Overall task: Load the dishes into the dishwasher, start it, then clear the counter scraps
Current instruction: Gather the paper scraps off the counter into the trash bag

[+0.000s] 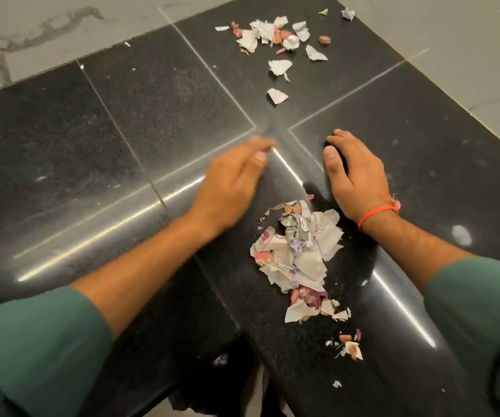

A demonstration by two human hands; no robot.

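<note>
A heap of torn paper and pink peel scraps [298, 254] lies on the black granite counter [122, 139] between my forearms. My left hand [233, 179] is flat and blurred just left of the heap's far end, fingers together, holding nothing. My right hand [354, 173] rests palm down on the counter just right of the heap, with a red thread on the wrist. A second scatter of scraps [275, 40] lies farther back near the wall. Small bits [349, 346] lie close to the front edge.
Marbled light wall tiles [47, 28] rise behind the counter's corner. The counter's front edge [200, 350] drops off near me, with a dark gap below. Green sleeves cover both upper forearms.
</note>
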